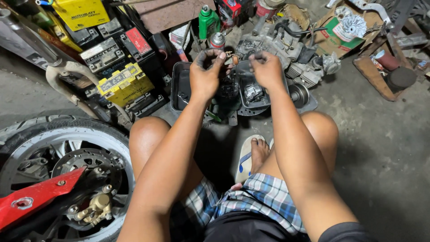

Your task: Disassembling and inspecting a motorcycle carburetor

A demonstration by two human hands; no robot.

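My left hand (206, 74) is raised over a black oil-stained tray (179, 85), its greasy fingertips pinching a small brown metal part (233, 58). My right hand (265, 68) is close beside it, fingers closed on the other side of the same small part or on a thin piece joined to it; which one I cannot tell. Under both hands lie dark engine pieces (253, 92) in the tray. A grey motorcycle engine block (277, 45) lies just beyond the hands.
A motorcycle front wheel (67, 166) with brake disc and red fender stands at lower left. Several batteries (121, 80) are stacked at upper left. A green bottle (208, 20) and a spray can (217, 40) stand behind the tray. My knees and a sandalled foot (255, 154) are below.
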